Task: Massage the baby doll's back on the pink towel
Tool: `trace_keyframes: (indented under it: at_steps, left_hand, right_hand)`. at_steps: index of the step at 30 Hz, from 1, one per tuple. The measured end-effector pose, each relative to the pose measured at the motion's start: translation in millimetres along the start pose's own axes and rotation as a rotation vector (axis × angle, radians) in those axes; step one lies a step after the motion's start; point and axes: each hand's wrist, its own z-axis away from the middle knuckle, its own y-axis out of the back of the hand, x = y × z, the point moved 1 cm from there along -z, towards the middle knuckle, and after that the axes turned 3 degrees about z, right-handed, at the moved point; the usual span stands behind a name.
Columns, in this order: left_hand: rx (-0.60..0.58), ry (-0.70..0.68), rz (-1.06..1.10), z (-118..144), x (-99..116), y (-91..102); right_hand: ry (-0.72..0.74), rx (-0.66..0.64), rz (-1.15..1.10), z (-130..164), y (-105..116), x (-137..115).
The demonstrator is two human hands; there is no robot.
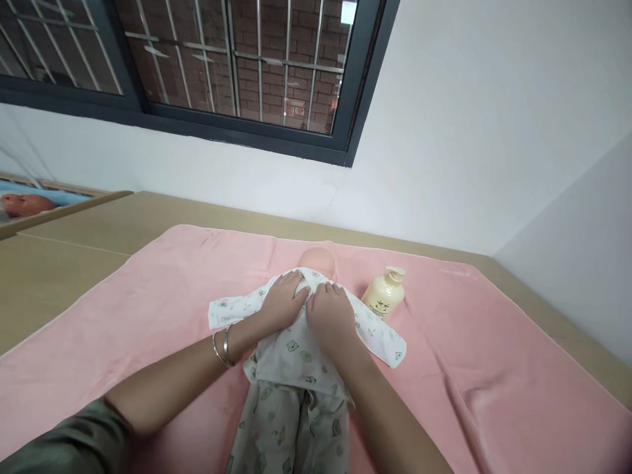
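A baby doll's head shows at the top of a white printed baby shirt, its body covered by the clothes. Both sleeves spread out to the sides, and matching printed trousers cover the legs below. My left hand grips the shirt at the neckline, fingers curled into the cloth. Right beside it, my right hand is closed on the shirt's front edge near the collar. The knuckles hide exactly what the fingertips pinch. Two silver bangles circle my left wrist.
A pink blanket lies under the doll, creased at the right. A cream pump bottle leans beside the right sleeve. Behind are a white wall and a barred window. Another doll lies at far left.
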Motion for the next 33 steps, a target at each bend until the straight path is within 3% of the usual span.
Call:
trace_keyframes:
  at_steps: [7,18,26,33]
  left_hand:
    - [0.047,-0.021,-0.05,2.4,-0.2,-9.7]
    - [0.083,-0.163,-0.295,24.2,17.6,-4.0]
    - [-0.105,0.001,-0.157,2.4,18.5,21.0]
    - [0.031,-0.161,-0.381,31.6,31.3,9.0]
  right_hand:
    - [-0.208,-0.123,-0.229,-17.4,2.3,27.0]
    - [-0.159,-0.124,-0.128,-14.2,3.9,24.5]
    - [0.004,-0.116,0.092,5.6,18.2,-4.7]
    - [-0.161,-0.147,-0.133,-14.6,9.9,24.8]
